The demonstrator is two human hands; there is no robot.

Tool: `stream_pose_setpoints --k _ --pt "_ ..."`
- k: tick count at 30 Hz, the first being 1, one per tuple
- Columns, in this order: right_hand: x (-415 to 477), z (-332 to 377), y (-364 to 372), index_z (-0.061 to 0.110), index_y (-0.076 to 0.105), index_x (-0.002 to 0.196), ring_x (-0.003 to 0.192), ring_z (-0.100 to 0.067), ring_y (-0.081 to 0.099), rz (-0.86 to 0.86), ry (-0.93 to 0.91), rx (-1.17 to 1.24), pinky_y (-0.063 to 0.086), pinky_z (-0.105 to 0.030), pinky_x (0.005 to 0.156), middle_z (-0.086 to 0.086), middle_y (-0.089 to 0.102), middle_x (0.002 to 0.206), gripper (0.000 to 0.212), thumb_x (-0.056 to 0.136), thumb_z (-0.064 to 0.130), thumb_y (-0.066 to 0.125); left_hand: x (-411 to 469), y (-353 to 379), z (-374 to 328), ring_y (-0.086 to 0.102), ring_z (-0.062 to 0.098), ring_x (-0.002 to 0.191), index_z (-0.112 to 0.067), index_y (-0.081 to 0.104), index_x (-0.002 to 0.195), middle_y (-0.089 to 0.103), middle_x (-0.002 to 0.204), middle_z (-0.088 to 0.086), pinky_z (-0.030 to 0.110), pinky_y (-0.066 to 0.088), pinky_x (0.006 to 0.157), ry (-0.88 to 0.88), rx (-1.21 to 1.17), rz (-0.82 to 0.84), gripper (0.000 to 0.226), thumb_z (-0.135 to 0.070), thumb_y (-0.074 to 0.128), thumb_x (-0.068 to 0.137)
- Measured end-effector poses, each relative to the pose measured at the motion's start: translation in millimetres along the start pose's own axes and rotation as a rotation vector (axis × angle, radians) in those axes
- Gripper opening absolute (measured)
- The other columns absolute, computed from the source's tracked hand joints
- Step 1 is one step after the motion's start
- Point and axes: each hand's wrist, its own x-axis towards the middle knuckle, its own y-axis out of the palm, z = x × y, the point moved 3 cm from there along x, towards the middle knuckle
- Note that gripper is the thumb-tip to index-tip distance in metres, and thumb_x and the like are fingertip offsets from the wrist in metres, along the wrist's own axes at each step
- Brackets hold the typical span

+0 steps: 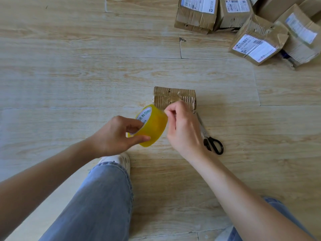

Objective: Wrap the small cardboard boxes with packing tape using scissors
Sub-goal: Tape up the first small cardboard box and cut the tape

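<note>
tape roll (150,126) yellow, translucent, white core printed green.

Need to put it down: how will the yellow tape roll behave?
Set on its rim, the round yellow packing-tape roll would likely roll across the smooth wooden floor. It seems stiff: the left hand grips it without denting it.

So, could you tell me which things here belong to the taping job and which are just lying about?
In use: tape roll, held by left hand, right hand pinching its edge; small box; scissors.
Lying aside: pile of labelled boxes, far right.
</note>
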Motion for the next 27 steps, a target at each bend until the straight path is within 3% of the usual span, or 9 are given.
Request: stream_pose_setpoints --k 2,5,8,13,16,18,20,24,27 --pt "1.8 -2.3 -1.1 0.003 0.059 0.091 0.074 -0.021 0.060 0.046 0.156 0.188 0.041 -0.013 0.063 -0.007 0.063 0.087 0.009 0.094 -0.002 0.052 3.4 -9.4 1.6 0.068 0.007 0.079 -0.005 0.072 0.087 0.073 0.081 0.002 0.014 0.051 0.076 -0.015 -0.011 -0.011 0.044 -0.045 0.062 0.072" --pt "8.0 -5.3 0.6 0.012 0.062 0.091 0.078 -0.002 0.063 0.151 0.406 0.514 0.047 -0.009 0.068 0.005 0.066 0.087 0.003 0.093 0.010 0.062 6.6 -17.1 4.0 0.062 0.023 0.075 -0.003 0.064 0.081 0.064 0.077 0.013 0.035 0.051 0.075 -0.018 0.011 0.002 0.046 -0.048 0.058 0.077" --pt "19.4 -13.7 -3.6 0.019 0.065 0.081 0.072 0.000 0.065 0.147 0.458 0.531 0.049 -0.013 0.068 0.006 0.068 0.079 0.013 0.086 0.009 0.071 6.7 -19.1 3.1 0.055 0.027 0.072 -0.012 0.056 0.076 0.056 0.073 0.011 0.040 0.045 0.069 -0.024 0.000 0.030 0.039 -0.050 0.058 0.088" --pt "27.0 -23.9 -17.3 0.012 0.069 0.083 0.071 -0.011 0.069 0.176 0.558 0.684 0.054 -0.018 0.067 0.001 0.072 0.072 0.012 0.086 0.001 0.068 17.7 -37.5 11.1 0.040 0.005 0.047 -0.013 0.049 0.063 0.044 0.053 -0.004 0.017 0.032 0.047 -0.164 0.104 -0.103 0.049 -0.059 0.056 0.078" --pt "36.8 -30.8 -24.2 0.008 0.069 0.079 0.064 -0.010 0.067 0.075 0.665 0.762 0.055 -0.021 0.065 0.000 0.069 0.066 0.013 0.086 -0.003 0.068 22.1 -44.7 12.4 0.038 0.006 0.050 -0.007 0.051 0.063 0.040 0.051 -0.006 0.019 0.029 0.049 -0.202 -0.033 -0.004 0.057 -0.060 0.070 0.075" --pt "42.5 -34.6 -28.1 0.004 0.069 0.080 0.062 -0.011 0.065 0.037 0.732 0.798 0.057 -0.025 0.067 -0.005 0.068 0.068 0.010 0.085 -0.004 0.068 26.2 -49.6 8.5 0.040 0.006 0.051 -0.009 0.052 0.064 0.042 0.052 -0.007 0.018 0.029 0.051 -0.178 -0.054 0.058 0.049 -0.054 0.068 0.075" --pt "43.8 -38.3 -32.9 0.002 0.069 0.082 0.064 -0.012 0.066 0.037 0.766 0.818 0.058 -0.025 0.069 -0.006 0.067 0.070 0.008 0.086 -0.005 0.067 37.6 -55.3 7.7 0.038 0.006 0.048 -0.015 0.051 0.059 0.042 0.050 -0.008 0.018 0.029 0.048 -0.167 0.082 0.034 0.048 -0.056 0.069 0.077" --pt "46.8 -57.9 -53.9 0.001 0.068 0.085 0.069 -0.015 0.067 -0.049 0.855 0.886 0.058 -0.026 0.073 -0.007 0.068 0.073 0.006 0.086 -0.005 0.065 54.4 -66.1 15.7 0.045 0.014 0.052 -0.016 0.058 0.057 0.048 0.052 0.000 0.029 0.031 0.050 -0.362 0.393 -0.076 0.055 -0.071 0.055 0.064" --pt "47.6 -76.5 -63.7 0.000 0.068 0.087 0.072 -0.016 0.068 0.007 0.942 0.887 0.058 -0.026 0.073 -0.006 0.069 0.075 0.004 0.085 -0.003 0.067 55.2 -69.4 21.3 0.039 0.006 0.045 -0.013 0.056 0.055 0.043 0.046 -0.006 0.028 0.028 0.051 -0.292 0.114 -0.033 0.054 -0.063 0.070 0.071"
